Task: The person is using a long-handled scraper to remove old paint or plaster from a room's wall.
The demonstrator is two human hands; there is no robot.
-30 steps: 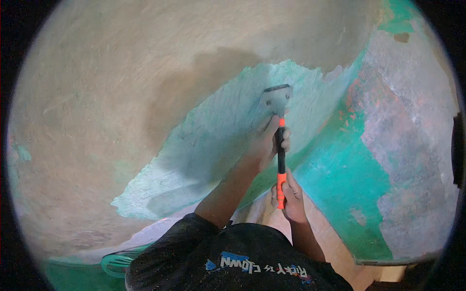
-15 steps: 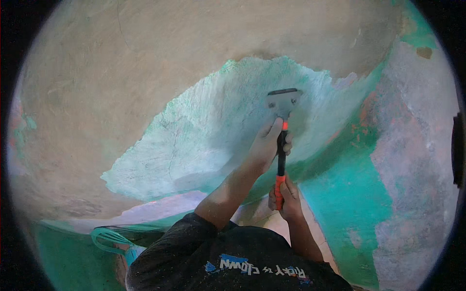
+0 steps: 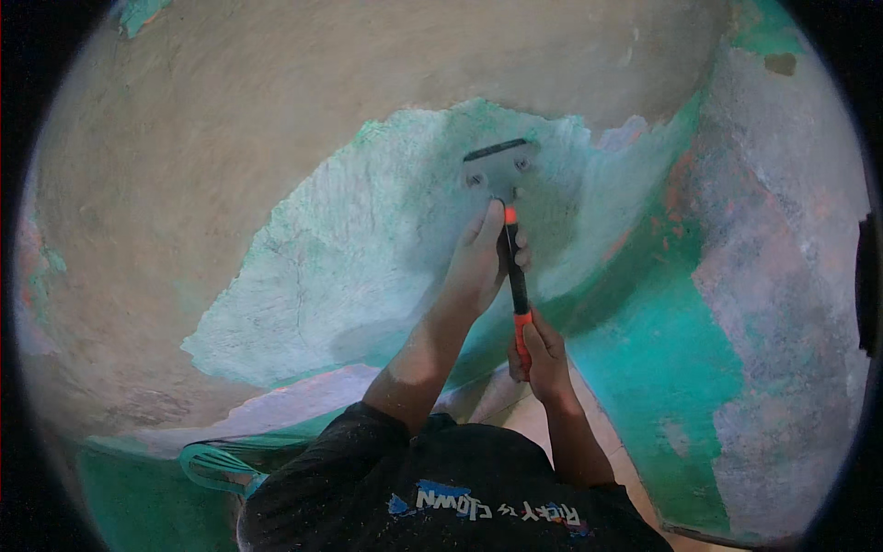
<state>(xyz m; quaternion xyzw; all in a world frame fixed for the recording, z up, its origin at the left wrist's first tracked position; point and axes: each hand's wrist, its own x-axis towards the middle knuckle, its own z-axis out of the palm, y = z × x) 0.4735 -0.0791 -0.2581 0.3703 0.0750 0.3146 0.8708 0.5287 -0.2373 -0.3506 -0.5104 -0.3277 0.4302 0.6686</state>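
Observation:
A long-handled scraper [image 3: 517, 267] with a wide grey head and a black and orange handle is held in both hands. My left hand [image 3: 476, 262] is closed round the upper handle just below the head, its thumb lying along the neck. Lower down, my right hand [image 3: 545, 363] wraps the orange end of the handle. The dark blade edge is over a pale green patch of paint [image 3: 368, 221] on the wall; whether it touches cannot be told. Around the patch's upper and left sides shows bare brownish plaster [image 3: 212, 138].
To the right, an adjoining wall carries bright green paint [image 3: 662, 368] and worn greyish plaster [image 3: 791, 258]. A looped green strap [image 3: 207, 469] is beside my left sleeve at lower left. Pale floor [image 3: 515, 414] shows below the wall.
Both hands and the scraper have shifted up and slightly left in the picture. The scraper's head has tilted, its right end now higher. My grip looks the same.

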